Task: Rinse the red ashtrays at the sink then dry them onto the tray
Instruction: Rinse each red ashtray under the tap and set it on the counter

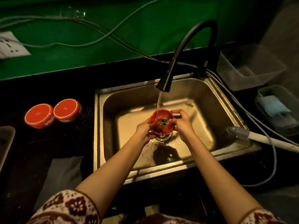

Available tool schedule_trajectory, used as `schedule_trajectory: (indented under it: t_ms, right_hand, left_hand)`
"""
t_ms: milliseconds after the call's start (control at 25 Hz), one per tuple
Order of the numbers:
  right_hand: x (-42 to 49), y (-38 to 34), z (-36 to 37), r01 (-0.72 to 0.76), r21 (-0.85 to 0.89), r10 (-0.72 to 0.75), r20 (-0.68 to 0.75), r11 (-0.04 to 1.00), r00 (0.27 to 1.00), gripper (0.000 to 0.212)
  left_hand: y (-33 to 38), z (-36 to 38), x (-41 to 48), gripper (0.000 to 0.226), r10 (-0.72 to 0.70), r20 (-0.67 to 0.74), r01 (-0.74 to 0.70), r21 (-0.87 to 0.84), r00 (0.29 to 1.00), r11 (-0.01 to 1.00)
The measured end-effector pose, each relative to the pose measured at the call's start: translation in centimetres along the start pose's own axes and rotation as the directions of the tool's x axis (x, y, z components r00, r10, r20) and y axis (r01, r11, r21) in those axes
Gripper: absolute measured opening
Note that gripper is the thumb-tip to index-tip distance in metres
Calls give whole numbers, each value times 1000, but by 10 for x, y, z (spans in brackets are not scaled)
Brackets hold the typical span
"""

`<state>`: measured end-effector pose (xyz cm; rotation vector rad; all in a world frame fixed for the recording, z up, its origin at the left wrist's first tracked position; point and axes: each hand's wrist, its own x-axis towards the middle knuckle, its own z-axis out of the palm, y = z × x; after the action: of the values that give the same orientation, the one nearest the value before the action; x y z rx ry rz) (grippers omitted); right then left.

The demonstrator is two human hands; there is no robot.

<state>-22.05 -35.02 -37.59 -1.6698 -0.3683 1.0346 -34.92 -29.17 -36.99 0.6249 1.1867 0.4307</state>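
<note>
Left hand (144, 129) fingers curl round left side of round red plastic ashtray (161, 122); right hand (182, 122) pinches right rim. Ashtray between hands, above drain, mouth up, tilted toward camera, brown residue at centre; round, no long axis. Water stream (159, 101) from black curved faucet (163, 84) hits far rim. Steel sink (97, 126) walls well apart from hands. Left on dark counter: left counter ashtray (39, 115), right counter ashtray (67, 109), touching. Pale tray (6, 139) far left, partly cut off. Judgement: left hand nearer tray; path crosses left sink rim.
</note>
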Motion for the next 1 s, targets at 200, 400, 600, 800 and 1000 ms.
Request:
schedule_trajectory:
  t_ms: [200, 400, 600, 800, 1000]
  right_hand:
    - [9, 3, 3, -191, 258, 180, 67, 947, 981, 35]
    - [9, -5, 31, -299, 98, 275, 199, 949, 940, 20]
    - [6, -13, 21, -193, -131, 221, 249, 972, 943, 23]
    - [16, -6, 0, -118, -240, 155, 145, 964, 977, 25]
    - [13, 3, -13, -209, -14, 209, 104, 978, 972, 27]
  left_hand:
    - [30, 14, 4, 38, 281, -121, -238, 282, 952, 929]
    - [49, -3, 12, 30, 415, -213, -276, 479, 884, 833]
    - [26, -35, 20, 26, 170, -260, -89, 298, 950, 950]
    - [3, -21, 13, 42, 72, -139, -33, 260, 988, 965]
    - [26, -6, 9, 43, 174, 1, -163, 354, 985, 921]
